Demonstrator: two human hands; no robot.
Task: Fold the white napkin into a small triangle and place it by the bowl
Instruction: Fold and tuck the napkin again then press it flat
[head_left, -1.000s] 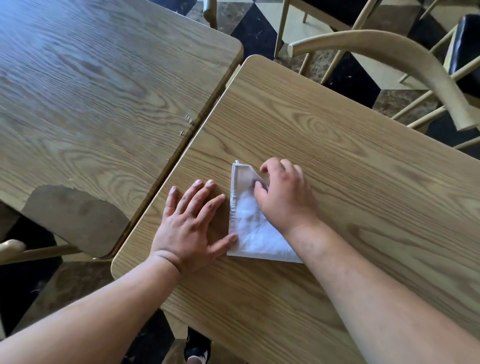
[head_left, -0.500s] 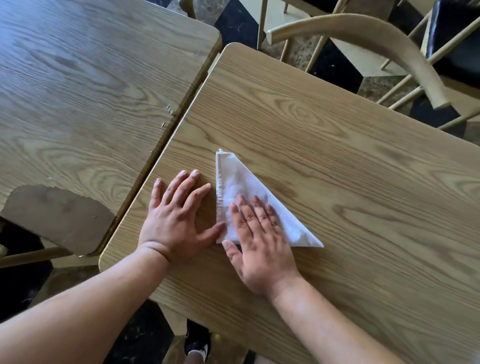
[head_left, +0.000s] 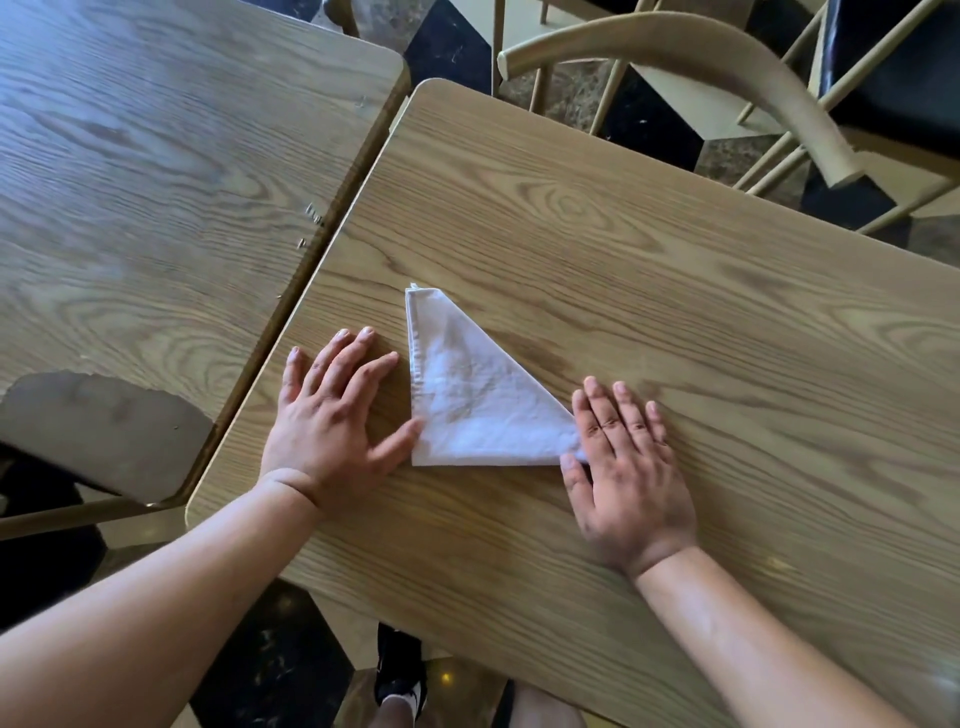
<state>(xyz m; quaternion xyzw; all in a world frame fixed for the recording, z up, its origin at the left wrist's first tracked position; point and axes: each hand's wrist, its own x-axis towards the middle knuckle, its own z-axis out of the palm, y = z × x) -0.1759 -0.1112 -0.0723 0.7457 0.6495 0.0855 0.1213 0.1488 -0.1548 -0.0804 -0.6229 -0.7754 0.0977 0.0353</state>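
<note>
The white napkin (head_left: 470, 397) lies flat on the near wooden table (head_left: 649, 291), folded into a triangle with its tip pointing away from me. My left hand (head_left: 332, 415) rests flat on the table just left of it, thumb touching the lower left corner. My right hand (head_left: 623, 473) lies flat at the napkin's right corner, fingers spread, covering only that tip. Neither hand grips anything. No bowl is in view.
A second wooden table (head_left: 156, 171) stands to the left, separated by a narrow gap. A light wooden chair (head_left: 691, 62) with a curved back stands at the far right edge. My shoe (head_left: 400, 670) shows on the dark floor below.
My right hand has slid to the right across the napkin, from its middle to its right corner. The napkin lies flatter, and my left hand has stayed beside it.
</note>
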